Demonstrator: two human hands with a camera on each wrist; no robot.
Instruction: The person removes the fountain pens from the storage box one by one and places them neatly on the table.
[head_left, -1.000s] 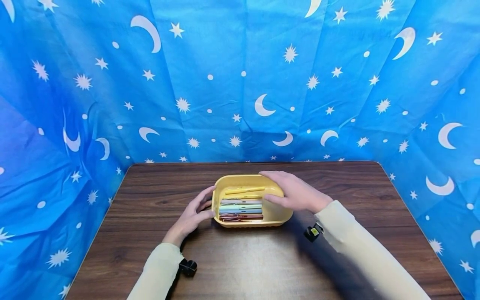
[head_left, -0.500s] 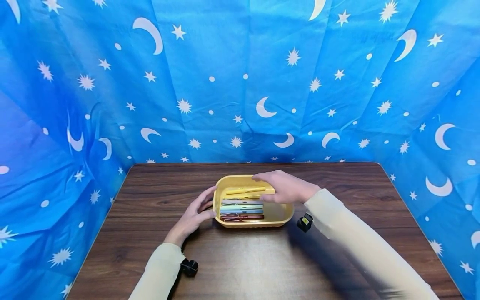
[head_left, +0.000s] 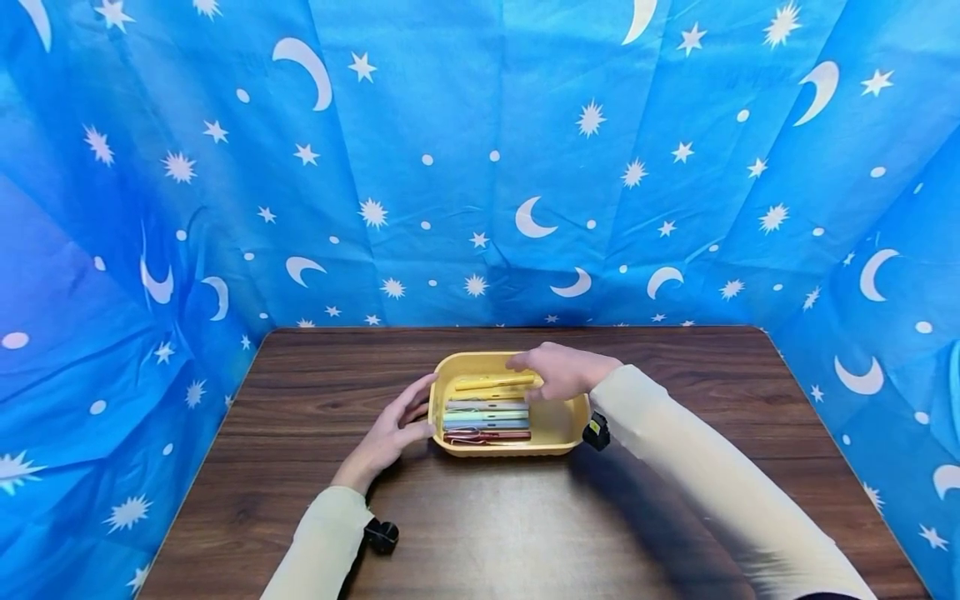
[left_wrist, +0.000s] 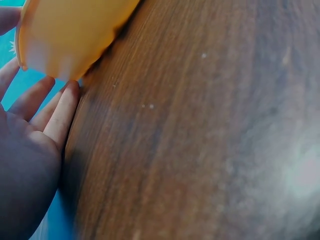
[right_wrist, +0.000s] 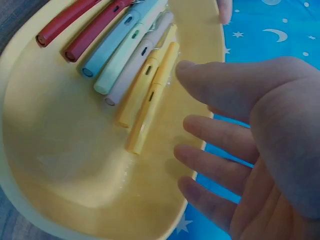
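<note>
A yellow plastic tray (head_left: 517, 451) stands on the table, with several pens lying side by side in its left part. In the right wrist view are two yellow pens (right_wrist: 152, 97), a pale lilac pen (right_wrist: 132, 72), a mint green pen (right_wrist: 122, 55), a blue pen (right_wrist: 107, 42) and two dark red pens (right_wrist: 80, 49). My left hand (head_left: 384, 437) touches the tray's left end, fingers fairly straight along its outer wall (left_wrist: 75, 40). Over the tray's far right side reaches my right hand (head_left: 566, 371), nothing in it, thumb and fingers apart, thumb tip close to the outermost yellow pen.
The dark wood table (head_left: 480, 525) surrounds the tray. Blue cloth (head_left: 450, 192) with white moons and stars hangs behind it and at both sides. A small black camera sits at each wrist, the right one (head_left: 597, 431) overlapping the tray's right rim in the head view.
My right hand has shifted left along the far side of the tray, closer to the ends of the yellow pens. My left hand stays at the tray's left end.
</note>
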